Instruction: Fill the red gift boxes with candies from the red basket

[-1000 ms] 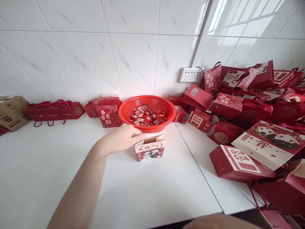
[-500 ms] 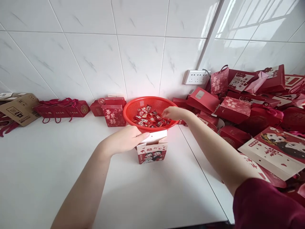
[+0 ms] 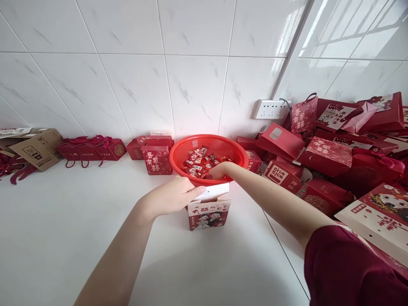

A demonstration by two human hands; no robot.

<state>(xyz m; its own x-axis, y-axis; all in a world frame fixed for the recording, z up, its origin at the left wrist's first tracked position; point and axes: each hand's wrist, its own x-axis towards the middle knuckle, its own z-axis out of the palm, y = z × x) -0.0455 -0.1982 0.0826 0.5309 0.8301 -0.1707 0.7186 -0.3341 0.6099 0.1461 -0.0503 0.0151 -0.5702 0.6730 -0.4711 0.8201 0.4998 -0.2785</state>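
My left hand (image 3: pixel 174 194) grips the top left edge of a small gift box (image 3: pixel 208 214), thumb along its raised white flap. The box stands upright on the white table, its top open, a cartoon couple printed on the front. Right behind it is a red plastic basket (image 3: pixel 174 160) with a layer of red-wrapped candies (image 3: pixel 198 158) in it. My right hand (image 3: pixel 219 170) reaches down inside the basket among the candies at its right front. Its fingertips are hidden, so I cannot see whether it holds any.
A big heap of red gift boxes (image 3: pixel 327 155) fills the right side. Left of the basket stand a red box (image 3: pixel 157 160) and a row of ribboned boxes (image 3: pixel 91 148). A cardboard carton (image 3: pixel 38 149) lies far left. A white power strip (image 3: pixel 270 109) is on the tiled wall.
My right hand has moved from the basket's right side toward its front middle, lower into the candies. My left hand keeps its grip on the gift box. The view has shifted slightly.
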